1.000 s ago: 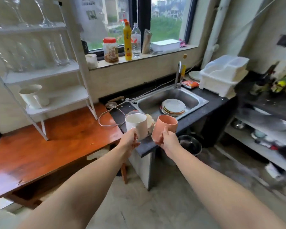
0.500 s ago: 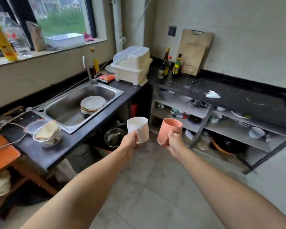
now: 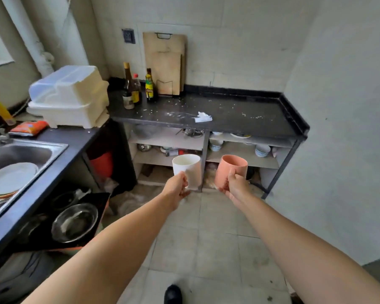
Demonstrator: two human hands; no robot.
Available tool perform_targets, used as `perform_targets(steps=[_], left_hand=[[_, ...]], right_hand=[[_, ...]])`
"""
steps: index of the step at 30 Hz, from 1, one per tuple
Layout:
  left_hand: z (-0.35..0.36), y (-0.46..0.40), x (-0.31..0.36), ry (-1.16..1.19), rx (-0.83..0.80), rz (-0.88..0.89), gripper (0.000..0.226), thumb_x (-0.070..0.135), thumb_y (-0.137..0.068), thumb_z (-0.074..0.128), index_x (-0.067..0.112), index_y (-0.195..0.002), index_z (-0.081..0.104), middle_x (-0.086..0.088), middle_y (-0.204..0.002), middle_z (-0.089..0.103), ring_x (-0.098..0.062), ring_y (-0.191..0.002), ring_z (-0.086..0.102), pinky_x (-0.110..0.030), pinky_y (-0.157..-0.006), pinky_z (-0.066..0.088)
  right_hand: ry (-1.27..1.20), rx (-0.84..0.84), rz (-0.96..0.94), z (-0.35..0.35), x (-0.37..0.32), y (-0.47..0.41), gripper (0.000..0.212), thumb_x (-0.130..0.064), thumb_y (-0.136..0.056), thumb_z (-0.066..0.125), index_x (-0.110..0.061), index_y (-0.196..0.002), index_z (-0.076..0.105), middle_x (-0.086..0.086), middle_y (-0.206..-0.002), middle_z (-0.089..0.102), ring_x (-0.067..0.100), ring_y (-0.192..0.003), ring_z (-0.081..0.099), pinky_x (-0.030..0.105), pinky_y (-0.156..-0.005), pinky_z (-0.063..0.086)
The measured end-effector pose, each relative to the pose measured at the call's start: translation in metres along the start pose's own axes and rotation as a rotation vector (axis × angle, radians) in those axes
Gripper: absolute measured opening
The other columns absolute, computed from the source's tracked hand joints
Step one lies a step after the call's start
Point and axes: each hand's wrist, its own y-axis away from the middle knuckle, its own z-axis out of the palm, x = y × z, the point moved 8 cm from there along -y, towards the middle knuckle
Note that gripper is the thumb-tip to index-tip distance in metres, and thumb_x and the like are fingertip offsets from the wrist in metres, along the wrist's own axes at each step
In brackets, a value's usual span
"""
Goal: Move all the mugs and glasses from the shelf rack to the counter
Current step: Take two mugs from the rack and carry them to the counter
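Head view: two mugs held out over the floor, facing the dark counter (image 3: 239,115).

The left hand (image 3: 176,187) has its fingers (image 3: 184,183) wrapped round the handle of a plain white mug (image 3: 185,168); the right hand (image 3: 234,185) grips a salmon-pink mug (image 3: 232,170) the same way. Both mugs are upright, side by side and apart, below the counter's edge. Bottles (image 3: 138,88) and a cutting board (image 3: 165,62) stand at its back.

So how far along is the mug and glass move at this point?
Done: nothing visible yet; the black counter ahead holds no mugs or glasses. In hand: the left hand holds a white mug and the right hand a pink mug, both in the air short of the counter. Left: setting both down; the rack is out of view.
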Motion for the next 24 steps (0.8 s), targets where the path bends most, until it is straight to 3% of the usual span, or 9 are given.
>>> perform_targets(steps=[3,6,8,10,13,17,21,24], left_hand=[[0.039,-0.036,0.011,-0.018,-0.065,-0.022,0.034,0.02,-0.095,0.04,0.015,-0.062,0.045,-0.001,-0.061,0.036,-0.015,-0.052,0.03,-0.028,-0.064,0.046],[0.075,-0.076,0.031,-0.032,-0.117,-0.024,0.037,0.022,-0.098,0.04,0.014,-0.062,0.043,-0.002,-0.063,0.036,-0.014,-0.054,0.032,-0.026,-0.062,0.042],[0.096,-0.102,0.048,-0.046,-0.14,-0.033,0.037,0.022,-0.098,0.04,0.014,-0.062,0.042,-0.002,-0.064,0.036,-0.014,-0.055,0.03,-0.025,-0.06,0.038],[0.114,-0.126,0.066,-0.083,-0.17,-0.039,0.036,0.023,-0.098,0.04,0.015,-0.063,0.042,-0.002,-0.064,0.035,-0.013,-0.055,0.028,-0.024,-0.058,0.034],[0.138,-0.156,0.087,-0.13,-0.2,-0.025,0.035,0.023,-0.098,0.04,0.015,-0.065,0.043,-0.002,-0.065,0.037,-0.013,-0.056,0.032,-0.025,-0.06,0.04],[0.171,-0.193,0.102,-0.169,-0.24,-0.046,0.034,0.022,-0.099,0.038,0.014,-0.067,0.045,-0.001,-0.064,0.037,-0.013,-0.051,0.029,-0.026,-0.065,0.049],[0.212,-0.236,0.112,-0.176,-0.284,-0.072,0.035,0.024,-0.1,0.037,0.014,-0.068,0.046,-0.001,-0.064,0.039,-0.013,-0.053,0.032,-0.029,-0.071,0.049],[0.252,-0.279,0.122,-0.174,-0.29,-0.079,0.036,0.024,-0.099,0.038,0.014,-0.066,0.046,-0.001,-0.063,0.039,-0.014,-0.052,0.032,-0.027,-0.067,0.049]], right_hand=[[-0.059,0.05,0.014,-0.014,-0.012,-0.039,0.039,-0.031,-0.104,0.028,0.001,-0.1,0.05,0.007,-0.066,0.036,0.017,-0.057,0.04,0.027,-0.045,0.049],[-0.101,0.084,0.012,-0.022,-0.029,-0.086,0.045,-0.031,-0.103,0.03,0.001,-0.133,0.038,0.006,-0.077,0.045,0.017,-0.065,0.049,0.035,-0.066,0.051],[-0.116,0.111,0.021,-0.027,-0.041,-0.116,0.039,-0.033,-0.103,0.029,-0.005,-0.129,0.039,0.004,-0.079,0.044,0.016,-0.067,0.049,0.033,-0.068,0.052],[-0.129,0.129,0.023,-0.03,-0.056,-0.142,0.031,-0.034,-0.103,0.028,-0.011,-0.119,0.039,0.005,-0.083,0.045,0.015,-0.069,0.049,0.028,-0.057,0.053],[-0.139,0.175,0.021,-0.038,-0.07,-0.178,0.044,-0.032,-0.104,0.028,0.002,-0.13,0.039,0.016,-0.102,0.051,0.025,-0.09,0.057,0.035,-0.071,0.054],[-0.168,0.224,0.035,-0.052,-0.082,-0.221,0.046,-0.032,-0.103,0.03,0.001,-0.135,0.038,0.011,-0.1,0.046,0.033,-0.112,0.053,0.041,-0.08,0.051],[-0.172,0.27,0.066,-0.069,-0.093,-0.271,0.045,-0.034,-0.102,0.032,-0.005,-0.136,0.036,0.013,-0.106,0.047,0.025,-0.095,0.05,0.037,-0.072,0.052],[-0.173,0.295,0.071,-0.082,-0.109,-0.32,0.033,-0.035,-0.102,0.032,-0.01,-0.123,0.043,0.007,-0.082,0.045,0.017,-0.073,0.047,0.03,-0.055,0.048]])
